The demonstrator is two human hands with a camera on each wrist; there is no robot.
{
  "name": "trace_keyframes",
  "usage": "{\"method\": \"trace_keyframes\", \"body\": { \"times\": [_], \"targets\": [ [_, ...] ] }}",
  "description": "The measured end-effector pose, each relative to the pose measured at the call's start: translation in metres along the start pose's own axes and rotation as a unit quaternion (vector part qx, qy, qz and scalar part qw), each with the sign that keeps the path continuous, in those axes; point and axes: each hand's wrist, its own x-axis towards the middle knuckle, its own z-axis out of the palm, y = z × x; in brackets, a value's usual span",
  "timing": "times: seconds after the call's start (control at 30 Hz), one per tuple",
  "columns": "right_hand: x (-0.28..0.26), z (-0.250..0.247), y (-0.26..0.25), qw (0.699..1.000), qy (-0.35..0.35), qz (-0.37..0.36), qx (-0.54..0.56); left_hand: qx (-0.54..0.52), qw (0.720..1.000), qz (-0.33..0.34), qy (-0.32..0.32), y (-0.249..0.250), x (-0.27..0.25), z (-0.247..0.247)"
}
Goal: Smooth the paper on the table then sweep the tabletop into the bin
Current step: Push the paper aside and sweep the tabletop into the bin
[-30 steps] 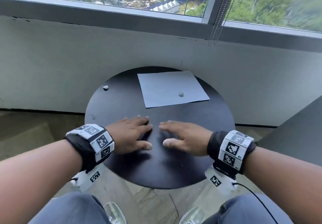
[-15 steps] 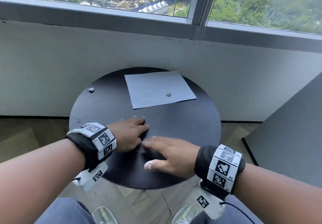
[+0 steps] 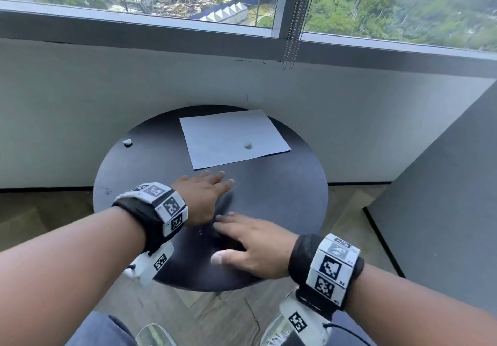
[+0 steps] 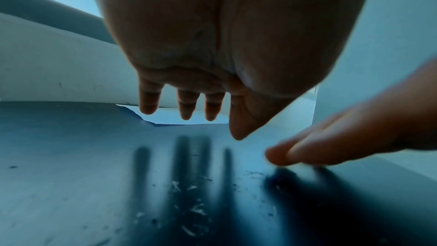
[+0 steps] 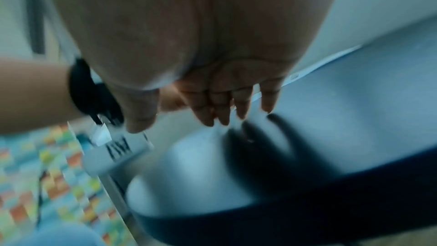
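A white sheet of paper [image 3: 231, 137] lies flat at the far side of the round black table [image 3: 282, 192], with a small grey crumb [image 3: 248, 145] on it. A second whitish crumb [image 3: 127, 142] sits on the table's far left. My left hand [image 3: 204, 195] hovers flat over the table just short of the paper's near edge, fingers straight, holding nothing. My right hand [image 3: 247, 243] is flat, low over the near part of the table, fingers pointing left. In the left wrist view, the left hand [image 4: 189, 111] casts finger shadows on the table, and fine white specks [image 4: 194, 210] lie below.
A grey wall [image 3: 107, 103] with a window above stands right behind the table. A dark panel [image 3: 443, 197] rises at the right. Wood-pattern floor [image 3: 40, 211] surrounds the table. A blind's bead chain [image 3: 290, 44] hangs at the sill. No bin is in view.
My left hand has moved forward and right toward the paper. My right hand has slid left and nearer across the table's front. The head view has shifted.
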Motion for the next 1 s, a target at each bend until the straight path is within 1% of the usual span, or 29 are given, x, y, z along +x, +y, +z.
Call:
{"method": "trace_keyframes", "body": {
  "times": [0.03, 0.07, 0.1, 0.13, 0.2, 0.23, 0.27, 0.33, 0.4, 0.43, 0.5, 0.53, 0.57, 0.6, 0.63, 0.67, 0.7, 0.73, 0.77, 0.8, 0.83, 0.9, 0.97, 1.0],
  "targets": [
    [-0.003, -0.007, 0.005, 0.999, 0.042, 0.001, 0.032, 0.008, 1.000, 0.008, -0.018, 0.002, 0.002, 0.002],
    [-0.005, -0.015, 0.016, 0.994, 0.086, 0.029, 0.053, 0.010, 0.999, 0.019, -0.035, 0.003, 0.003, 0.004],
    [-0.007, -0.022, 0.029, 0.988, 0.117, 0.077, 0.064, 0.005, 0.998, 0.036, -0.045, 0.004, 0.004, 0.006],
    [-0.007, -0.028, 0.045, 0.981, 0.126, 0.134, 0.064, -0.005, 0.997, 0.058, -0.046, 0.004, 0.003, 0.007],
    [-0.003, -0.033, 0.072, 0.967, 0.098, 0.232, 0.034, -0.029, 0.994, 0.106, -0.024, 0.003, -0.001, 0.002],
    [0.001, -0.030, 0.080, 0.963, 0.080, 0.258, 0.009, -0.037, 0.992, 0.121, -0.006, 0.003, -0.003, -0.001],
    [0.004, -0.026, 0.081, 0.960, 0.062, 0.272, -0.016, -0.045, 0.992, 0.121, 0.009, 0.002, -0.005, -0.005],
    [0.009, -0.010, 0.063, 0.963, 0.035, 0.260, -0.054, -0.059, 0.993, 0.092, 0.049, 0.000, -0.007, -0.012],
    [0.007, 0.008, 0.030, 0.978, 0.020, 0.192, -0.077, -0.061, 0.992, 0.058, 0.090, -0.002, -0.002, -0.013],
    [0.004, 0.014, 0.012, 0.986, 0.012, 0.145, -0.075, -0.062, 0.993, 0.041, 0.087, -0.003, 0.001, -0.011],
    [-0.003, 0.019, -0.010, 0.999, 0.006, 0.052, -0.013, -0.049, 0.998, 0.014, 0.021, -0.002, 0.009, -0.006],
    [-0.006, 0.019, -0.013, 0.999, 0.015, 0.022, 0.031, -0.030, 0.999, 0.010, -0.017, 0.001, 0.011, -0.004],
    [-0.010, 0.016, -0.011, 0.997, 0.043, 0.009, 0.070, -0.010, 0.999, 0.018, -0.046, 0.003, 0.012, -0.002],
    [-0.014, 0.012, -0.004, 0.991, 0.085, 0.023, 0.098, 0.005, 0.997, 0.036, -0.064, 0.007, 0.010, -0.001],
    [-0.017, 0.007, 0.008, 0.983, 0.126, 0.067, 0.116, 0.009, 0.995, 0.062, -0.074, 0.010, 0.007, -0.001],
    [-0.021, 0.001, 0.022, 0.972, 0.150, 0.127, 0.125, 0.001, 0.993, 0.092, -0.075, 0.012, 0.003, -0.002],
    [-0.024, -0.004, 0.036, 0.962, 0.153, 0.190, 0.119, -0.014, 0.990, 0.120, -0.073, 0.013, -0.003, -0.006],
    [-0.026, -0.008, 0.049, 0.956, 0.136, 0.244, 0.090, -0.027, 0.988, 0.138, -0.066, 0.012, -0.008, -0.010],
    [-0.027, -0.008, 0.057, 0.953, 0.110, 0.277, 0.045, -0.038, 0.987, 0.148, -0.053, 0.011, -0.012, -0.013],
    [-0.026, -0.004, 0.060, 0.953, 0.086, 0.290, 0.004, -0.048, 0.987, 0.146, -0.036, 0.009, -0.015, -0.015],
    [-0.023, 0.001, 0.057, 0.955, 0.072, 0.287, -0.025, -0.058, 0.989, 0.136, -0.013, 0.007, -0.017, -0.017],
    [-0.016, 0.017, 0.036, 0.966, 0.058, 0.246, -0.048, -0.070, 0.991, 0.102, 0.043, 0.001, -0.017, -0.017],
    [-0.013, 0.029, 0.008, 0.985, 0.035, 0.164, -0.046, -0.083, 0.990, 0.067, 0.089, -0.003, -0.015, -0.016],
    [-0.013, 0.031, -0.004, 0.992, 0.024, 0.117, -0.028, -0.088, 0.990, 0.055, 0.094, -0.004, -0.014, -0.014]
  ]
}}
